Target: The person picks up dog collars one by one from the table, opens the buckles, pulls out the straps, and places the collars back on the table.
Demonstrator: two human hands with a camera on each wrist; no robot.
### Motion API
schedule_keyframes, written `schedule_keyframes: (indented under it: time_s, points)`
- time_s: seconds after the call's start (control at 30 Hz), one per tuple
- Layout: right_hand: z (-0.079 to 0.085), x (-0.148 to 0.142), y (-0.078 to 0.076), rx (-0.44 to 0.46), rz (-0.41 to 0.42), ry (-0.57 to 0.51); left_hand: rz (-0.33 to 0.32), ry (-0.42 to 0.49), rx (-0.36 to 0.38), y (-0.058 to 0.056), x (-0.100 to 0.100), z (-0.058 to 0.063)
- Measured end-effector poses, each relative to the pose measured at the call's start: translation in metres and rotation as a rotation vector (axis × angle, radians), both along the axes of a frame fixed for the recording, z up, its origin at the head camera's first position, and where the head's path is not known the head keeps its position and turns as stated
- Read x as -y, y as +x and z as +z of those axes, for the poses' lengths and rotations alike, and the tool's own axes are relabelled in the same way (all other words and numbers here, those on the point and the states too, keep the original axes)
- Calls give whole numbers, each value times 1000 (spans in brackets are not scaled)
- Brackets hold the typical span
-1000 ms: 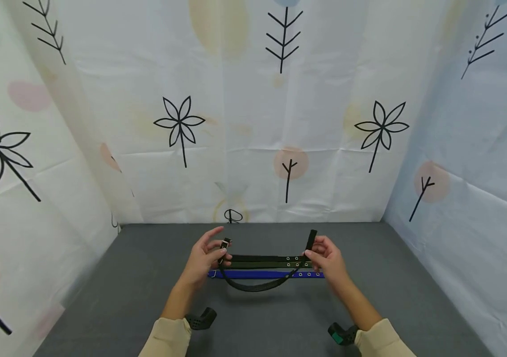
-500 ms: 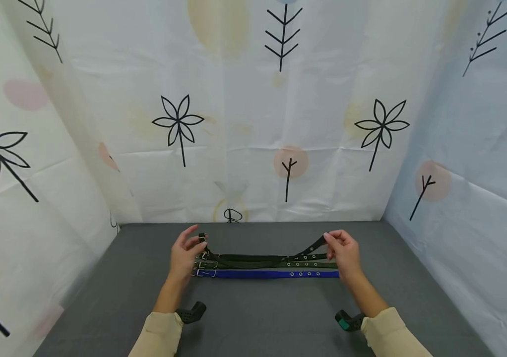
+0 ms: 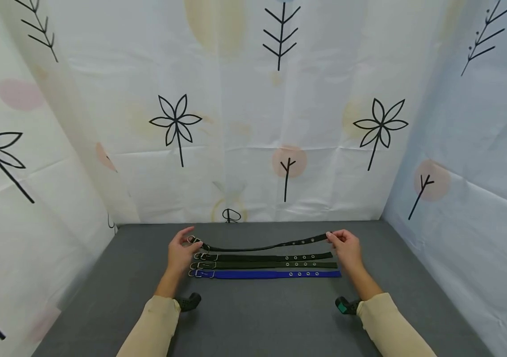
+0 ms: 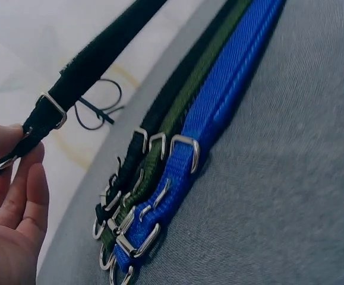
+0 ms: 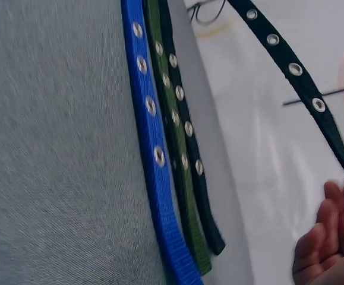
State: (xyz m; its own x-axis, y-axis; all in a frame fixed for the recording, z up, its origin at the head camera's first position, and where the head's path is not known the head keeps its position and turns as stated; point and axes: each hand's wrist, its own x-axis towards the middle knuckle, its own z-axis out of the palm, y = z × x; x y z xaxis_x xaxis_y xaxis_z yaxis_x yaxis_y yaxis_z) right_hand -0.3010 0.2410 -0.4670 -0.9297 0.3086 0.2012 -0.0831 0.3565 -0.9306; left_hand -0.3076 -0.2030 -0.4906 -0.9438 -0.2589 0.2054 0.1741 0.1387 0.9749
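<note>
A dark collar (image 3: 253, 249) with metal eyelets is stretched between both hands, sagging slightly in the middle. My left hand (image 3: 180, 252) pinches its buckle end; the left wrist view shows thumb and fingers on the strap beside the buckle (image 4: 5, 163). At the other end, my right hand (image 3: 345, 248) pinches the tip past the eyelets (image 5: 318, 105). Nearer to me, three collars lie straight and parallel on the table: a dark one (image 3: 249, 258), an olive green one (image 3: 249, 266) and a blue one (image 3: 249, 274). Their buckles all point left.
The grey table (image 3: 253, 317) runs back to a white printed cloth backdrop (image 3: 235, 183), with more cloth at both sides. Each wrist wears a small dark device, one on the left (image 3: 189, 302) and one on the right (image 3: 346, 306).
The hands have moved apart, drawing the deeply drooping dark collar nearly straight. It has shifted from in front of the three lying collars to behind them.
</note>
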Motion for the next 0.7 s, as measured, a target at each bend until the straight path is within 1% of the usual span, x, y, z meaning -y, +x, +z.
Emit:
schedule_keyframes:
  time_s: [0.13, 0.23, 0.3, 0.43, 0.6, 0.7]
  points:
    - [-9, -5, -10, 95, 5, 125, 48, -184, 81, -8, 2, -5]
    - [-17, -7, -16, 131, 16, 188, 102, -294, 129, -12, -1, -8]
    - [-22, -6, -20, 143, 10, 236, 144, -337, 162, -14, -4, -8]
    - [-31, -4, -26, 161, -31, 305, 212, -373, 238, -15, -15, -10]
    - [-41, -4, -32, 178, -80, 424, 220, -457, 318, -17, -21, -10]
    - [-44, -7, -32, 189, -103, 535, 191, -513, 356, -19, -25, -8]
